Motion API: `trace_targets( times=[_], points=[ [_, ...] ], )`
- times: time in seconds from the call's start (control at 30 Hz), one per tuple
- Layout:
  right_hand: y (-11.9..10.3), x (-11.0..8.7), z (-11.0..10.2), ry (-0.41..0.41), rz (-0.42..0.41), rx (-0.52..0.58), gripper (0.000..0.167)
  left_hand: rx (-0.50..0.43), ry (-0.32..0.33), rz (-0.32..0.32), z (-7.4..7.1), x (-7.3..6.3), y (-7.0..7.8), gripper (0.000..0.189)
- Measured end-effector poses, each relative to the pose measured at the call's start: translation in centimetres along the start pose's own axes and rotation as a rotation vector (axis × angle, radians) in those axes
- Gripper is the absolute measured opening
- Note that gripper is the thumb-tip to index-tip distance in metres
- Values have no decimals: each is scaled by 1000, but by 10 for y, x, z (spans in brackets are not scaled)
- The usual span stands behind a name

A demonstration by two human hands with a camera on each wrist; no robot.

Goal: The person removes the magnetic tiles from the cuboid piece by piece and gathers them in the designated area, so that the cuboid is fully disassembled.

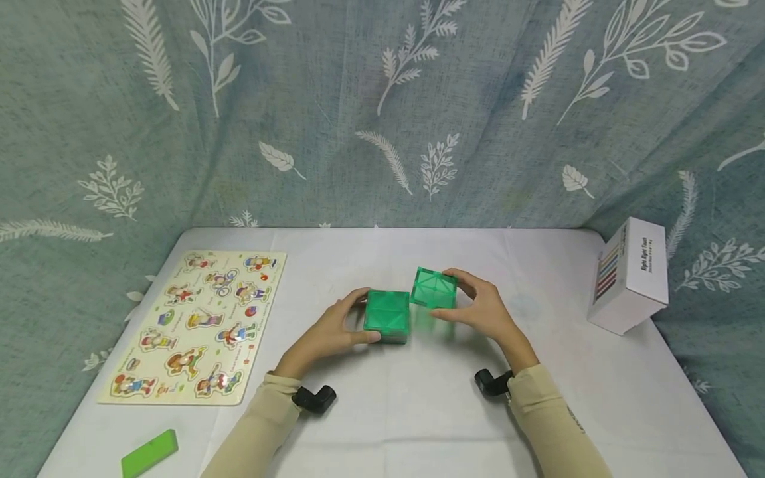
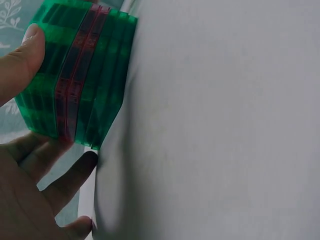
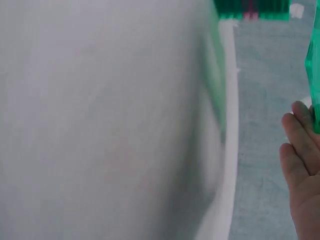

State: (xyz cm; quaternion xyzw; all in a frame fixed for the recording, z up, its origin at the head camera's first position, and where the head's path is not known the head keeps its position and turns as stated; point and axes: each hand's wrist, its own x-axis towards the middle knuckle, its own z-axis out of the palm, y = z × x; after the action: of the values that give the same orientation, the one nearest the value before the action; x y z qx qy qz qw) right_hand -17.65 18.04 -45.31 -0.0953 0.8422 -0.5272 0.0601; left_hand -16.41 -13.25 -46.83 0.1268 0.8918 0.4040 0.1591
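A stack of translucent green square tiles [image 1: 386, 313] stands on the white tabletop, gripped at its left side by my left hand [image 1: 331, 332]. In the left wrist view, reddish layers run through the middle of this stack [image 2: 45, 85], with the thumb on one face and fingertips at another edge. Just right of it, my right hand [image 1: 485, 309] holds a green square tile [image 1: 431, 289] by its right side, raised above the table. The right wrist view catches only part of this tile [image 3: 315, 60] beside the fingers, and the stack's edge [image 3: 257, 7] at the top.
On the left lies a puzzle board [image 1: 191, 401] with cartoon figures. A light green block [image 1: 149, 454] is at the front left. At the right edge stands a white box [image 1: 639, 285] with printing. A patterned curtain [image 1: 335, 119] hangs behind the table [image 1: 418, 425].
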Motion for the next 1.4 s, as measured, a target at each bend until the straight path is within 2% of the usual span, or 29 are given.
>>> trace_targets(
  times=[0.17, 0.47, 0.77, 1.1, 1.4],
  points=[
    [7, 3, -5, -23, 13, -53, 84, 1, -2, -8, -7, -5, -5, 94],
    [16, 12, -3, -66, 11, -144, 88, -14, -10, 21, -12, -7, -12, 95],
    [19, 19, 5, -113, -39, -290, 88, -21, -18, 13, -13, -7, -12, 96],
    [21, 23, 3, -126, -34, -356, 90, -36, -14, 4, -11, -6, -10, 96],
    [24, 30, 1, -216, -27, -385, 92, -38, -15, -3, -11, -6, -12, 97]
  ],
)
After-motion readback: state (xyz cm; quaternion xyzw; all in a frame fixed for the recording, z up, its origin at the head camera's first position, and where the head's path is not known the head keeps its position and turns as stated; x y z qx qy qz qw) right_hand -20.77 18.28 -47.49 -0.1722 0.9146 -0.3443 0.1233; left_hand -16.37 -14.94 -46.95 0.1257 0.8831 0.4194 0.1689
